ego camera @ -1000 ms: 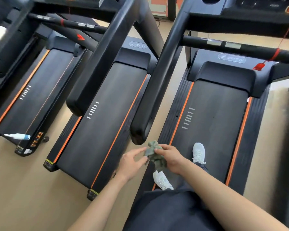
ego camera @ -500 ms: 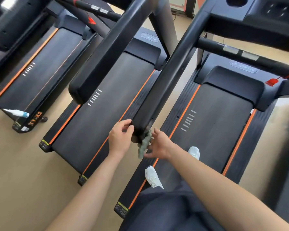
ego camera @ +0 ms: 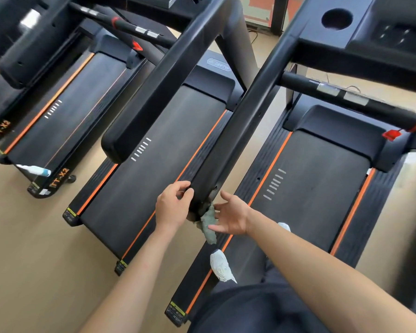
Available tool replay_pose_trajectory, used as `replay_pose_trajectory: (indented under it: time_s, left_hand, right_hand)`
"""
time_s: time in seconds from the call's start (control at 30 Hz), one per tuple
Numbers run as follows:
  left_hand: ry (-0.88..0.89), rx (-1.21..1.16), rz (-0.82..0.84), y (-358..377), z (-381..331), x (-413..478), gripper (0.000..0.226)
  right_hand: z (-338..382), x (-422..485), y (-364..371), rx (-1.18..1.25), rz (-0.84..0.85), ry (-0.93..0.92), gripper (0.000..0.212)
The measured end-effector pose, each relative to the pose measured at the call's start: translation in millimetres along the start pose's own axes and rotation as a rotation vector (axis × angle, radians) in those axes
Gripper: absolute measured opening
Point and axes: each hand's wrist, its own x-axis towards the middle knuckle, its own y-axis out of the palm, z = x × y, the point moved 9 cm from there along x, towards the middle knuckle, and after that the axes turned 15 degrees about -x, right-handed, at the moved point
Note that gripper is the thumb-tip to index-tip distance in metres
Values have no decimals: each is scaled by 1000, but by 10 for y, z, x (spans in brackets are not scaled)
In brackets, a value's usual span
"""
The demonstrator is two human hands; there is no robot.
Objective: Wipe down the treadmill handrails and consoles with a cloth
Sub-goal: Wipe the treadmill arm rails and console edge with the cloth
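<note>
The black left handrail [ego camera: 238,121] of the treadmill I stand on slopes down from the console [ego camera: 370,32] to its end in front of me. My left hand [ego camera: 172,206] grips the left side of that end, fingers curled round its edge. My right hand [ego camera: 233,217] is on the right side with its fingers spread and fairly straight. It presses a crumpled grey-green cloth [ego camera: 209,227] against the rail's end. Part of the cloth hangs loose below the rail.
A neighbouring treadmill's handrail [ego camera: 159,87] runs parallel on the left. A white spray bottle [ego camera: 34,169] lies on the floor by the far-left treadmill. A crossbar [ego camera: 346,97] with a red safety clip [ego camera: 392,135] spans my treadmill. My white shoe [ego camera: 221,265] is on the deck.
A second ago both hands held the cloth below the rail's end. They have risen to it: the left now grips the end, and the right presses the cloth against it.
</note>
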Motion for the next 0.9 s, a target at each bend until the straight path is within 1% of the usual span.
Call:
replay_pose_trajectory:
  time_s: [0.1,0.23,0.43,0.57,0.67,0.8,0.9]
  left_hand:
    - [-24,9,-6,16,-43,8,20]
    - [-51,20,-8,45,-79,44,20]
    - [-63,13,-11,171,-175,129,24]
    - [-43,7,36,386,-295,255,33]
    - [-28,24,30,534,-420,383,33]
    - [-20,132,33,706,-532,564,37]
    - [-44,224,41,803,-559,708,44]
  right_hand:
    - [96,79,-51,110,-50,-37,69]
    - [242,129,-165,107,-118,-77,64]
    - [569,126,-380,184,-114,-128,72]
    - [845,34,-555,234,-131,-179,72]
    - [1063,-30,-693,271,-134,-231,75]
    - [1394,-206,-836,304,-154,-300,70]
    - [1629,-349,-940,304,-159,-337,67]
